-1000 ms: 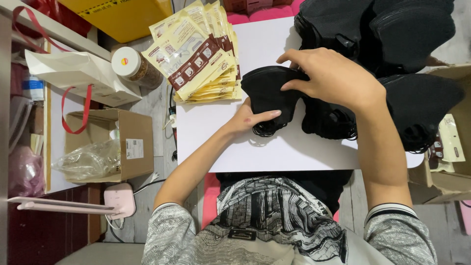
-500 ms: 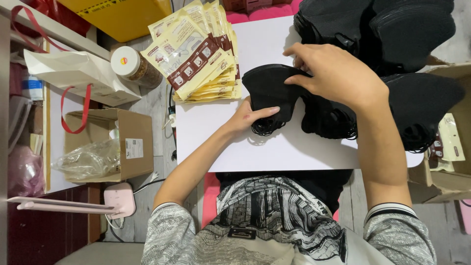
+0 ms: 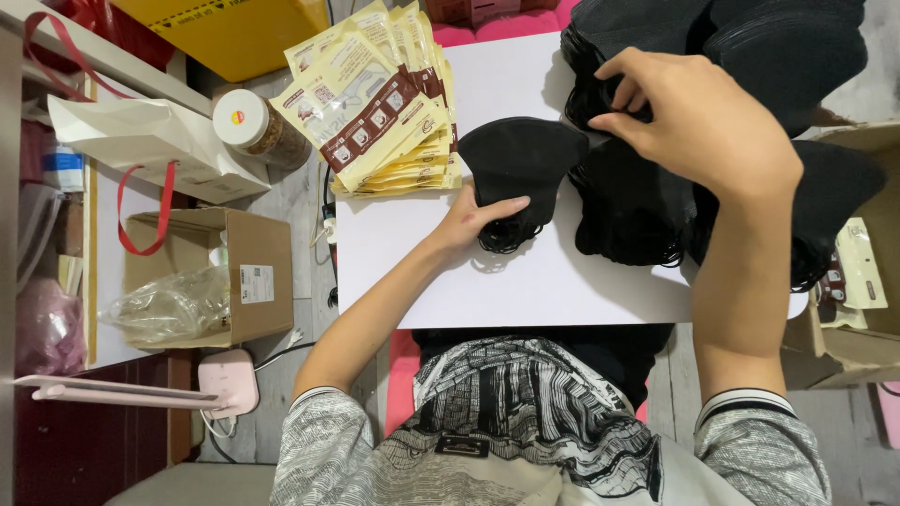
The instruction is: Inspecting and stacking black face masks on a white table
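Left grip (image 3: 473,220) presses flat, fingers together, on the lower edge of a black mask (image 3: 518,164) lying on the white tabletop (image 3: 562,281) — just right of the fanned yellow packets (image 3: 375,103). Right grip (image 3: 698,117) curls over the black mask pile (image 3: 647,201) beside that mask — whether it pinches one, I cannot tell.

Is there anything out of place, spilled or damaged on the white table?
Nothing looks spilled or damaged. The left hand presses on a small stack of black masks; the right hand reaches into the looser black piles. The yellow packets are fanned unevenly.
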